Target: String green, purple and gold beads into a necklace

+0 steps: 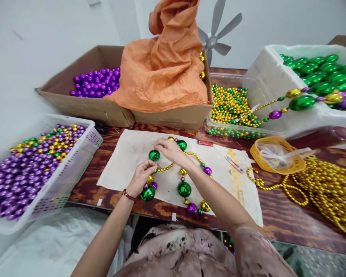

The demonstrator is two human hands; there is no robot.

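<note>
White cloth: it lies on the bench (279, 219); its near side (167, 182) runs close to the bench's front edge.
Bead strand: the strand (183, 189) curves over the middle of the cloth, and its lowest beads reach the cloth's near border.
Left hand: this hand (143, 176), over the cloth, pinches the strand by its thread end, below a large green ball (154, 155).
Right hand: this hand (169, 149), over the cloth, curls its fingers near the ball's top; these are small in view, so I cannot tell if they grip the thread.
Open room: a broad stretch of fabric shows from the ball to the cloth's left edge.
Far edge: a red spool (205, 143) rests just inside the cloth's far border; a cardboard box (167, 116) stands beyond it.
Side edges: a white basket (88, 134) is left of the cloth, a yellow basket (256, 153) just right.
</note>
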